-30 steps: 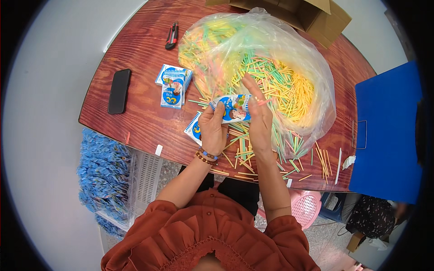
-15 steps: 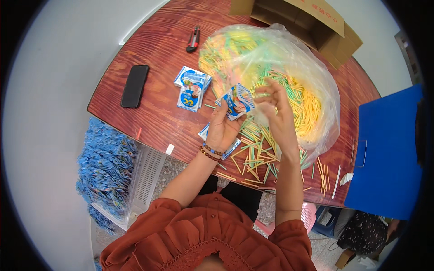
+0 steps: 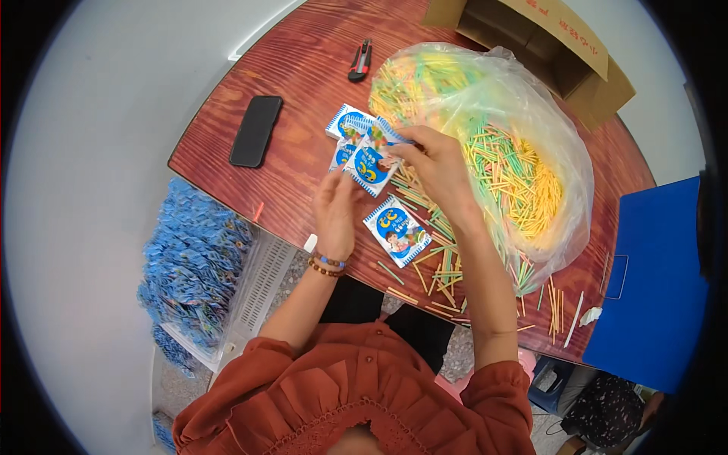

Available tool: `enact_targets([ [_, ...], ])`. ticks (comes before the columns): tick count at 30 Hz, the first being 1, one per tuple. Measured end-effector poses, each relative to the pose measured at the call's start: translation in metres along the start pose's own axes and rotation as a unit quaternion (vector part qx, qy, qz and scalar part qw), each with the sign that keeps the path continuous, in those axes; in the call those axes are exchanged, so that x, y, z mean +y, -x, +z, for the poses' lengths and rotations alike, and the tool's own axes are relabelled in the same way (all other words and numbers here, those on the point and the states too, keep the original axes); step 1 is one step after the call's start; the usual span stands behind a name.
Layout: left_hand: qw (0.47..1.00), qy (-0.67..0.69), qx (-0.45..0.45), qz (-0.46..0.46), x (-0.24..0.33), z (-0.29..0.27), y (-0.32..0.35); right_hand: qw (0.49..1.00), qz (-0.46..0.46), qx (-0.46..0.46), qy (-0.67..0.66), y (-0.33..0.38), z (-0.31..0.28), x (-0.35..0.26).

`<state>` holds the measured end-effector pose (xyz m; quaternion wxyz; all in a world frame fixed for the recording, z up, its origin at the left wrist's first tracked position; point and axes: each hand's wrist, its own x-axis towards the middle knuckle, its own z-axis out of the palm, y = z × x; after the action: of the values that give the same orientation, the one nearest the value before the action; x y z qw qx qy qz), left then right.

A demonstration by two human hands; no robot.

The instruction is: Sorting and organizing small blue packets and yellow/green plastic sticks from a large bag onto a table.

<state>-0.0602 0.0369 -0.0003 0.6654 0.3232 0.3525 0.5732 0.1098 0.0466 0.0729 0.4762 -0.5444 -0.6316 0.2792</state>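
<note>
A small blue-and-white packet (image 3: 370, 168) is pinched at its upper right edge by the thumb and fingers of my right hand (image 3: 444, 171). It hangs over a small pile of similar packets (image 3: 346, 121), partly covering them. Beside its lower left edge is my left hand (image 3: 336, 208), fingers stretched out; whether they touch the packet is hard to make out. Another packet (image 3: 396, 231) lies flat on the table below my right hand, next to loose yellow and green sticks (image 3: 447, 265).
A clear plastic bag (image 3: 572, 174) full of coloured sticks fills the table's right half. Behind it stands a cardboard box (image 3: 614, 95). A phone (image 3: 255, 130) and a utility knife (image 3: 360, 61) lie to the left. Blue packets (image 3: 193, 265) fill a crate; a blue panel (image 3: 652, 280) stands right.
The packet has moved from my left hand to my right and over toward the pile. My left hand has let go and drawn down-left. The packet beneath it now shows fully. The view has shifted slightly.
</note>
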Motion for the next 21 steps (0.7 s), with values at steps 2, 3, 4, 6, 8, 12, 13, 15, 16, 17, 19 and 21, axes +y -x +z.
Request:
enact_targets([
  [2,0.995,-0.057,0.044,0.064,0.002,-0.014,0.001,0.992,0.099,-0.079,-0.025,-0.016,0.017,0.016],
  [3,0.982,-0.126,0.074,0.118,0.005,-0.015,0.004,0.991,0.103,-0.078,-0.028,-0.02,0.025,0.023],
  [4,0.961,-0.193,0.101,0.17,0.006,-0.017,0.006,0.995,0.056,-0.064,0.042,-0.024,0.033,0.032],
  [6,0.947,-0.265,0.069,0.167,0.006,-0.023,-0.004,0.992,0.0,-0.032,0.124,-0.029,0.044,0.043],
  [8,0.829,-0.511,0.002,0.226,0.002,-0.021,-0.01,0.986,-0.021,0.009,0.164,-0.02,0.042,0.048],
  [12,0.813,-0.536,-0.018,0.226,0.0,-0.024,-0.02,0.939,0.071,-0.059,0.33,0.027,0.011,0.01],
  [13,0.813,-0.538,-0.018,0.223,0.0,-0.026,-0.019,0.94,0.073,-0.062,0.328,0.044,0.008,0.001],
  [15,0.793,-0.553,-0.003,0.256,-0.002,-0.028,-0.019,0.906,0.152,-0.102,0.381,0.074,0.002,-0.011],
  [16,0.793,-0.554,-0.005,0.255,-0.002,-0.028,-0.02,0.906,0.155,-0.102,0.38,0.08,0.001,-0.009],
  [17,0.812,-0.534,-0.009,0.233,-0.002,-0.027,-0.021,0.903,0.152,-0.106,0.388,0.086,0.0,-0.005],
  [19,0.829,-0.517,-0.018,0.213,-0.003,-0.025,-0.019,0.92,0.159,-0.095,0.344,0.097,-0.001,0.004],
  [21,0.856,-0.485,-0.015,0.18,-0.002,-0.026,-0.018,0.936,0.185,-0.081,0.288,0.102,-0.001,0.01],
])
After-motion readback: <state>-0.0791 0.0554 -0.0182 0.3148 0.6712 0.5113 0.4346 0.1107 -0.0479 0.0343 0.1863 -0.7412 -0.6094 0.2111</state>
